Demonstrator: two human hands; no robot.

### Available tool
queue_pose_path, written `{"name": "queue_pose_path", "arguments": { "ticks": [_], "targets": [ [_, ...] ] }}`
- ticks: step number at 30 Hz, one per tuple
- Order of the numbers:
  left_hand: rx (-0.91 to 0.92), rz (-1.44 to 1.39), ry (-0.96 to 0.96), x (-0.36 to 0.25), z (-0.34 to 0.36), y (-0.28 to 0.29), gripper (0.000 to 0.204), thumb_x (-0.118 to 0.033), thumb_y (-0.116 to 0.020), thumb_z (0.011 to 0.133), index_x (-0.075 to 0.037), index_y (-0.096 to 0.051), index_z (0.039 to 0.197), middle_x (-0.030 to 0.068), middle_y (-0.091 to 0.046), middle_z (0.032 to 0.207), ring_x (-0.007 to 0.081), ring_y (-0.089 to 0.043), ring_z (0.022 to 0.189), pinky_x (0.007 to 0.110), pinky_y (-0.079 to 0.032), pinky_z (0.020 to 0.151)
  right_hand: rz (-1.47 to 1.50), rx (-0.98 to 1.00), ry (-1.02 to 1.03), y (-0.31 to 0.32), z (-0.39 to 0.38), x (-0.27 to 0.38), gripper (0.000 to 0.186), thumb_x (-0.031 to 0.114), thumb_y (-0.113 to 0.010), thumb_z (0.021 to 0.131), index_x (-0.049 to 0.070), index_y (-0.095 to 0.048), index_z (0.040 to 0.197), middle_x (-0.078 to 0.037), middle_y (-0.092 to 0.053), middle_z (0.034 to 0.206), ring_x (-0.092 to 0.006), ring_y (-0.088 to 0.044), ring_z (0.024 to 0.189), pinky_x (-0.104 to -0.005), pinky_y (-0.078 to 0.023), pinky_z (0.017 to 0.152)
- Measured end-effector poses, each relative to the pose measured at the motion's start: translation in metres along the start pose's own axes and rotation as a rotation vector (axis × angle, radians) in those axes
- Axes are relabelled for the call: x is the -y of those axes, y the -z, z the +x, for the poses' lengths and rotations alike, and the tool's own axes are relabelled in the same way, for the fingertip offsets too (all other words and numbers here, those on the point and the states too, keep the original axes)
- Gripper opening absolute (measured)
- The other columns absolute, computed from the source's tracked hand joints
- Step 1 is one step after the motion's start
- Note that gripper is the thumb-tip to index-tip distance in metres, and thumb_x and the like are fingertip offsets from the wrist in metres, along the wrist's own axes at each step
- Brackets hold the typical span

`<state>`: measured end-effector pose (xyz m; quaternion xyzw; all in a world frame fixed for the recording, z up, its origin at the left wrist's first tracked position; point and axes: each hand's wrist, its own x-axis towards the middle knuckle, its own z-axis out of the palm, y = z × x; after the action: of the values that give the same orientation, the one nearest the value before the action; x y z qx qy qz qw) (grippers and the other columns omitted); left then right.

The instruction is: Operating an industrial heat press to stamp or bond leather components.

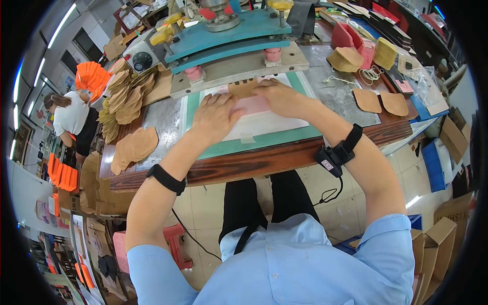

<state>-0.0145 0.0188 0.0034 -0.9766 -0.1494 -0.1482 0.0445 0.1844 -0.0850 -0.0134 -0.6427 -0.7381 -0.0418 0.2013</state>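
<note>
Head view: left hand [216,118] and right hand [282,98], grips unclenched, before the blue press [230,38]; hold your pink strip [252,105] flat.

On the bench [284,157] the press [229,33] stands at the back, with a dial box [143,56] to its left. Before it lies a mat [279,136], a sheet [274,123] on that, and on the sheet a strip [250,105]. Cut pieces [122,94] are heaped to the left, a smaller pile [134,148] nearer the front. Over to the right I see a cord [372,74], two patches [367,100] in front of it, a stack [385,53] behind.
</note>
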Motion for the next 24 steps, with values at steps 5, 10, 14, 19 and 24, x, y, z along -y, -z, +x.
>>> {"name": "queue_pose_path", "arguments": {
  "ticks": [5,10,14,19,24],
  "targets": [
    [-0.078,0.007,-0.062,0.001,0.0,-0.003,0.046,-0.038,-0.046,0.09,0.0,-0.056,0.113,0.0154,-0.056,0.114,0.0311,-0.05,0.11,0.04,-0.035,0.097,-0.063,0.001,-0.001,0.002,-0.003,0.005,0.035,-0.002,-0.046,0.076,0.0,-0.061,0.107,-0.018,-0.056,0.116,-0.0334,-0.048,0.114,-0.0388,-0.038,0.097],
    [-0.062,-0.024,-0.043,0.002,-0.003,-0.006,0.045,-0.037,-0.047,0.09,0.001,-0.055,0.113,0.0155,-0.056,0.117,0.0314,-0.051,0.109,0.038,-0.036,0.096,0.007,0.11,-0.051,0.007,0.001,0.001,0.036,-0.002,-0.045,0.074,0.001,-0.061,0.107,-0.016,-0.057,0.114,-0.0315,-0.05,0.111,-0.038,-0.039,0.096],
    [-0.025,-0.099,-0.002,0.0,-0.004,-0.003,0.046,-0.037,-0.045,0.091,0.001,-0.054,0.115,0.0162,-0.054,0.119,0.0322,-0.05,0.112,0.04,-0.036,0.096,-0.035,0.064,0.0,0.01,-0.003,0.003,0.037,-0.002,-0.045,0.075,0.001,-0.061,0.108,-0.016,-0.056,0.116,-0.031,-0.05,0.111,-0.0377,-0.038,0.096],
    [0.041,-0.116,0.04,-0.002,0.002,-0.002,0.047,-0.038,-0.043,0.092,0.001,-0.052,0.117,0.0185,-0.052,0.121,0.0334,-0.047,0.115,0.041,-0.036,0.097,-0.147,-0.028,0.038,0.002,-0.009,0.004,0.025,0.001,-0.047,0.075,0.002,-0.063,0.095,-0.015,-0.059,0.107,-0.0297,-0.054,0.106,-0.0378,-0.04,0.094],
    [-0.008,-0.155,0.086,0.007,-0.01,-0.003,0.044,-0.035,-0.048,0.09,0.001,-0.053,0.115,0.0178,-0.052,0.12,0.0338,-0.049,0.112,0.042,-0.037,0.095,-0.067,-0.071,0.054,0.023,-0.019,0.015,0.032,-0.001,-0.045,0.078,0.002,-0.059,0.106,-0.015,-0.057,0.112,-0.0305,-0.051,0.11,-0.0381,-0.038,0.096]
  ]
}}
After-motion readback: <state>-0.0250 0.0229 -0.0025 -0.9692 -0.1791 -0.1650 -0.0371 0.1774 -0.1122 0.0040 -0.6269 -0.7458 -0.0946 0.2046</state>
